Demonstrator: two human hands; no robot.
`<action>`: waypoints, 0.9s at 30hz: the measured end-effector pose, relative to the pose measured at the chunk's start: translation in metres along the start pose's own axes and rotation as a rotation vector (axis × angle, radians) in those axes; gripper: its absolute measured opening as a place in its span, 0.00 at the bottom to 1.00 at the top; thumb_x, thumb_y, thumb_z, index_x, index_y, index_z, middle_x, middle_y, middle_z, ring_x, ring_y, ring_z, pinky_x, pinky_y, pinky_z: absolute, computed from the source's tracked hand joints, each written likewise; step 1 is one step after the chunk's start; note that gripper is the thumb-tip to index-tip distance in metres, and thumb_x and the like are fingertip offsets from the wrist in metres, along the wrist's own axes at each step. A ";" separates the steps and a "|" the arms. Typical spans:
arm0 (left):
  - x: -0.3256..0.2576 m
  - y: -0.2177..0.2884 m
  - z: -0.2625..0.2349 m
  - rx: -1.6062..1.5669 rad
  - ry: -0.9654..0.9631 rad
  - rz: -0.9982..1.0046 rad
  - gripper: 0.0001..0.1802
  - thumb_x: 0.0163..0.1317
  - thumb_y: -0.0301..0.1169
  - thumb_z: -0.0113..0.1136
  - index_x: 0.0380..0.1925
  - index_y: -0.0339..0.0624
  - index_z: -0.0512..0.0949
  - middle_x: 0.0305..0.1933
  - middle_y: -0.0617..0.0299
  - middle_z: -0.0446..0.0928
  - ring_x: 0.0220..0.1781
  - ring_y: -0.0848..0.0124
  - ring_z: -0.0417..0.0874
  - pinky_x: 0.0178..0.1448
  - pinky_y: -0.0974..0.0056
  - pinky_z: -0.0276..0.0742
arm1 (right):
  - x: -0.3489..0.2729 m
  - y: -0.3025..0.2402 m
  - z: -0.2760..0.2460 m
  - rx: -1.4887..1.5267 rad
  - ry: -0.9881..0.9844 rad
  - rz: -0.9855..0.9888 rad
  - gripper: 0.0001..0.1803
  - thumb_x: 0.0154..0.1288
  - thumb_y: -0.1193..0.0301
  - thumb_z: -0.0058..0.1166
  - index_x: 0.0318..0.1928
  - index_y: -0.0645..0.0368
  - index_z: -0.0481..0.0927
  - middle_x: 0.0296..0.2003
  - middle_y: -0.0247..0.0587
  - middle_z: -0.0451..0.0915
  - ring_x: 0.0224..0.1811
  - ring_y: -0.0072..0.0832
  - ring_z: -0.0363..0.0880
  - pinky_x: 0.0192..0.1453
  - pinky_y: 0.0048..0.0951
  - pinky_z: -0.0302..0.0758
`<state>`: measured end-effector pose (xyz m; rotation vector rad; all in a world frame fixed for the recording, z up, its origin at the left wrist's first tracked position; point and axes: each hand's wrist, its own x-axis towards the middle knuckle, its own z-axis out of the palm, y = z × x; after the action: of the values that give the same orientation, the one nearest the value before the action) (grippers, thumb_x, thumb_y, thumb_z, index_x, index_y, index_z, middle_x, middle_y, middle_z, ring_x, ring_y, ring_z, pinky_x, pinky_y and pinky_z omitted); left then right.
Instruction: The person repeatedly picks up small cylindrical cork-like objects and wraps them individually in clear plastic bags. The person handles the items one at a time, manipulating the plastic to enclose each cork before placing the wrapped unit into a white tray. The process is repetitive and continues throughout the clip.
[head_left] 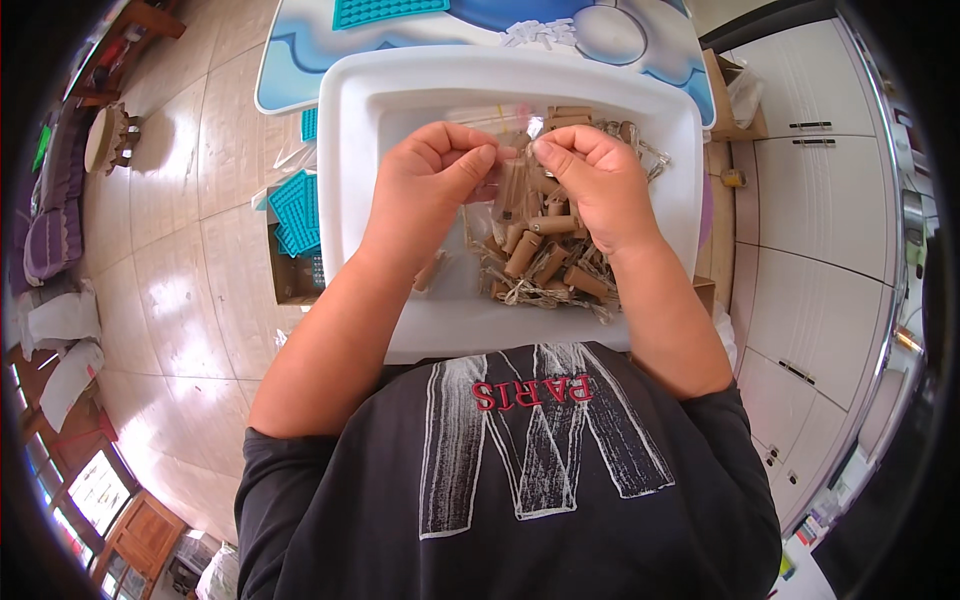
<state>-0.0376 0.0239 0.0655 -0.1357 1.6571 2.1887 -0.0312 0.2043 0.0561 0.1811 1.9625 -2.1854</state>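
Note:
A small clear plastic bag [509, 190] hangs between my hands, with brown cylindrical pieces showing through it. My left hand [440, 178] pinches its left upper edge between thumb and fingers. On the other side, my right hand [600, 178] has thumb and forefinger closed near the bag's upper right corner, where the plastic glints. Both hands are above a large white plastic tub [345, 200]. In the tub, under and beside my right hand, lies a heap of brown cylinders [523, 254] tangled with thin pale strands. The bag partly hides the pile.
Beyond the tub is a blue-and-white patterned table [480, 20] with a teal grid tray [385, 10] and a small pile of white pieces [540, 35]. Teal trays [292, 215] rest in a cardboard box [290, 280] at the left. White cabinets [820, 190] line the right side.

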 end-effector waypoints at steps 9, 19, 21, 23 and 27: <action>-0.002 0.007 0.002 -0.012 0.009 -0.009 0.05 0.63 0.25 0.51 0.37 0.37 0.74 0.38 0.59 0.79 0.37 0.75 0.79 0.42 0.69 0.78 | -0.003 -0.001 -0.001 0.128 0.011 0.063 0.07 0.62 0.71 0.55 0.36 0.63 0.79 0.24 0.22 0.74 0.20 0.06 0.60 0.23 0.12 0.56; -0.001 0.005 -0.001 0.053 -0.006 -0.006 0.03 0.61 0.25 0.54 0.33 0.37 0.74 0.32 0.63 0.77 0.34 0.76 0.78 0.40 0.70 0.76 | -0.002 -0.006 -0.007 0.201 -0.075 0.161 0.12 0.62 0.63 0.55 0.34 0.60 0.79 0.16 0.19 0.65 0.16 0.08 0.52 0.19 0.13 0.50; -0.001 -0.001 -0.002 0.154 -0.041 0.049 0.03 0.60 0.23 0.54 0.34 0.37 0.74 0.31 0.63 0.77 0.33 0.76 0.78 0.40 0.71 0.76 | 0.000 0.007 0.003 -0.031 -0.038 0.006 0.14 0.62 0.61 0.55 0.34 0.61 0.79 0.15 0.18 0.62 0.16 0.08 0.52 0.19 0.13 0.50; 0.000 -0.005 -0.002 0.203 0.044 0.101 0.06 0.59 0.25 0.55 0.35 0.34 0.73 0.29 0.62 0.77 0.31 0.77 0.77 0.38 0.72 0.75 | 0.003 0.010 0.005 -0.151 0.019 -0.071 0.15 0.62 0.60 0.55 0.33 0.62 0.79 0.14 0.18 0.61 0.16 0.09 0.51 0.19 0.13 0.51; -0.003 0.011 -0.012 0.535 0.256 0.239 0.07 0.57 0.25 0.57 0.36 0.35 0.74 0.28 0.60 0.78 0.30 0.77 0.78 0.37 0.74 0.74 | 0.004 -0.016 -0.016 0.043 0.146 -0.054 0.15 0.63 0.61 0.54 0.34 0.63 0.79 0.14 0.19 0.62 0.15 0.10 0.52 0.19 0.14 0.52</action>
<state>-0.0404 0.0096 0.0734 -0.0724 2.4545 1.8555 -0.0389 0.2213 0.0686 0.3060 2.0186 -2.3101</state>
